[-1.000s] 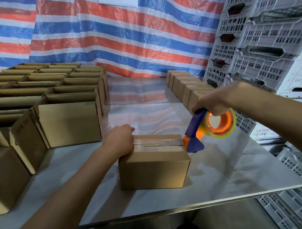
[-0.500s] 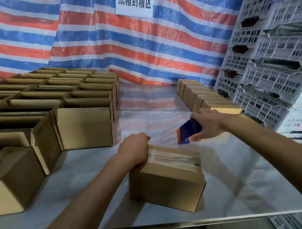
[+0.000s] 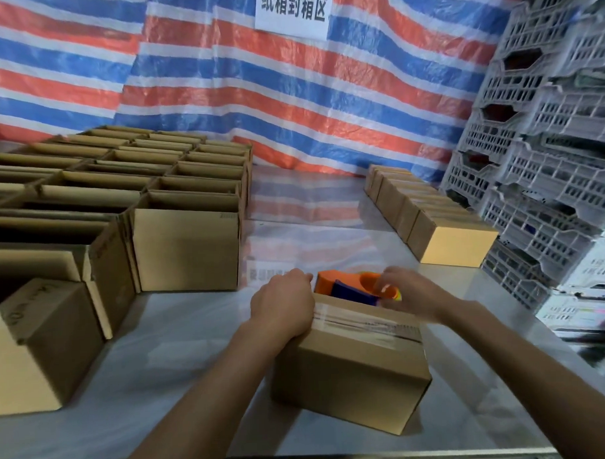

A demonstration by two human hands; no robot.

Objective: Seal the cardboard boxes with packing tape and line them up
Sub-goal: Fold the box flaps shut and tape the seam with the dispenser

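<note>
A small cardboard box [image 3: 350, 375] stands near the table's front edge, turned at an angle. Clear tape [image 3: 366, 325] runs along its closed top seam. My left hand [image 3: 283, 305] grips the box's left top end, fingers curled over the edge. Just behind the box, an orange and blue tape dispenser [image 3: 344, 286] lies low on the table. My right hand [image 3: 413, 294] reaches over the box's far right corner and holds the dispenser's roll end; the hand is blurred. A row of sealed boxes [image 3: 456, 248] lines the right side of the table.
Many open-topped cardboard boxes [image 3: 185, 247] fill the left half of the shiny table [image 3: 162, 371]. Stacked grey plastic crates [image 3: 550, 186] rise at the right. A striped tarp [image 3: 289, 92] with a white sign hangs behind.
My right hand has brought the tape dispenser down from above the box to the table behind it. The taped box has turned slightly under my left hand.
</note>
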